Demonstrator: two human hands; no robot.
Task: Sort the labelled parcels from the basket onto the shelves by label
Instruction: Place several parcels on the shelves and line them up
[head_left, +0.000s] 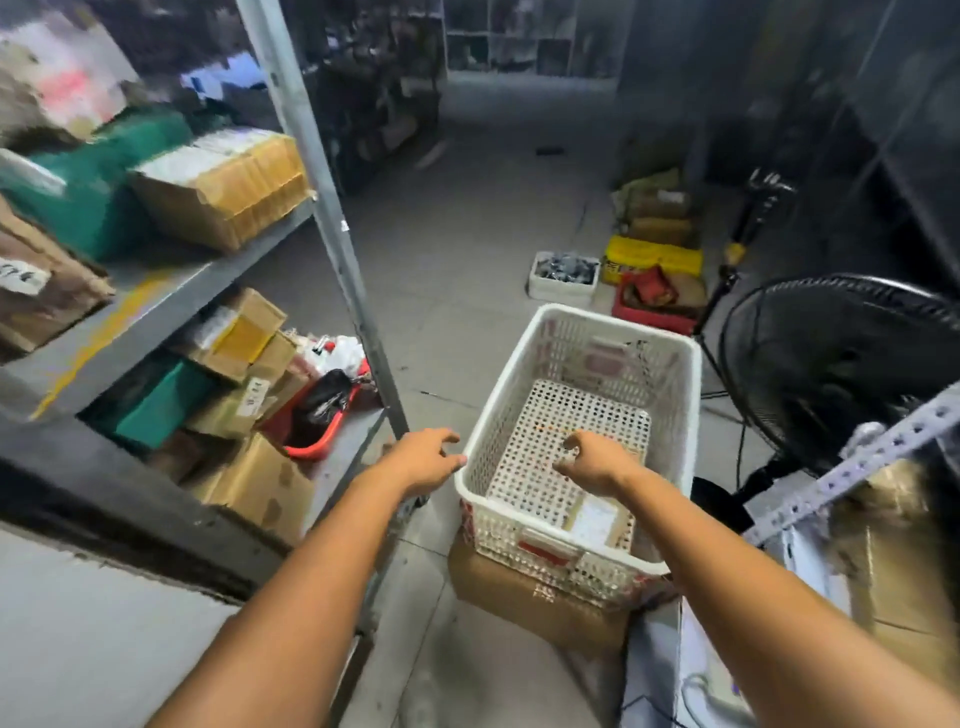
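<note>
A white perforated basket (670, 415) stands on a brown cardboard box (519, 597) on the floor. Its only visible parcel is a small flat one with a white label (597, 519), lying at the near end. My right hand (597, 462) hovers over the basket's inside, fingers loosely curled, holding nothing. My left hand (421, 457) reaches toward the basket's left rim, fingers relaxed, also holding nothing. On my left, the grey metal shelves (171, 291) carry several labelled cardboard and green parcels.
A shelf upright (332, 228) stands just left of the basket. A red tub (317, 421) sits on the lower shelf. A black floor fan (841, 364) stands at right, with crates (649, 260) on the floor beyond the basket. Another perforated rack rail (857, 467) sits near right.
</note>
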